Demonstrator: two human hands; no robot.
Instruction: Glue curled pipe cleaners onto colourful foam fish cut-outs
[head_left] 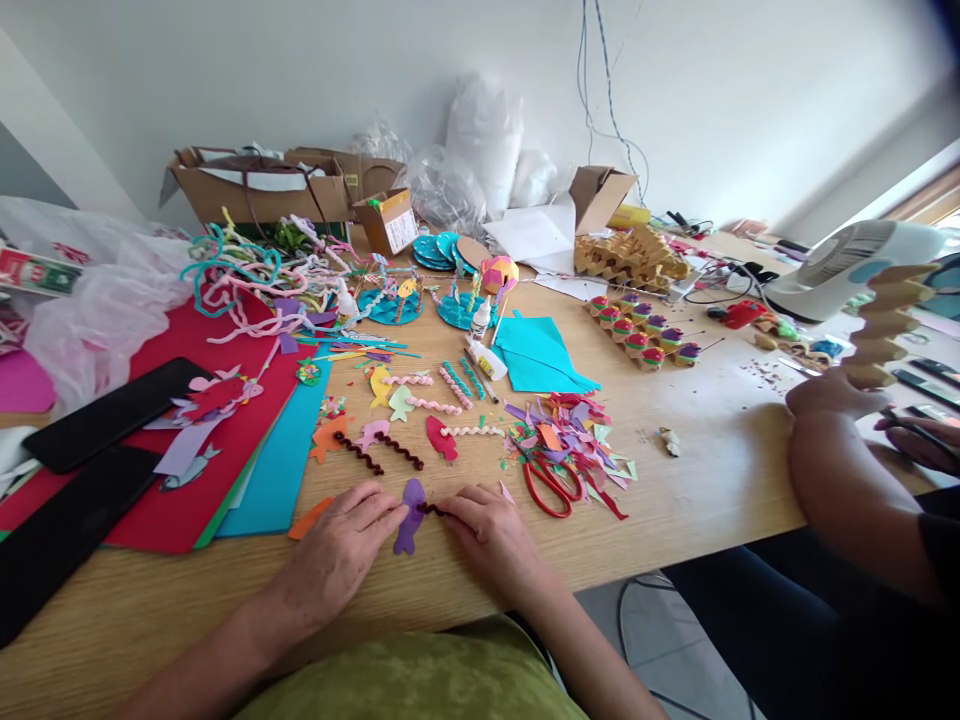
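Observation:
A purple paper fish (409,518) lies on the table between my hands, its tail toward me. My left hand (341,540) pinches the fish's left edge with closed fingers. In my right hand (487,530) a dark brown twisted pipe cleaner (431,508) is gripped, its free end touching the fish. Just beyond lie more paper fish with twisted stems: a pink fish (373,432), a red fish (442,440) and a yellow fish (379,387). An orange paper piece (310,518) sits partly behind my left hand.
Red-handled scissors (553,488) rest by a heap of paper scraps (574,435). Glue bottles (486,358) stand and lie farther back. Coloured sheets and two black phones (120,410) are at left. At right, a co-worker's hand (836,395) holds an egg-carton piece (885,325).

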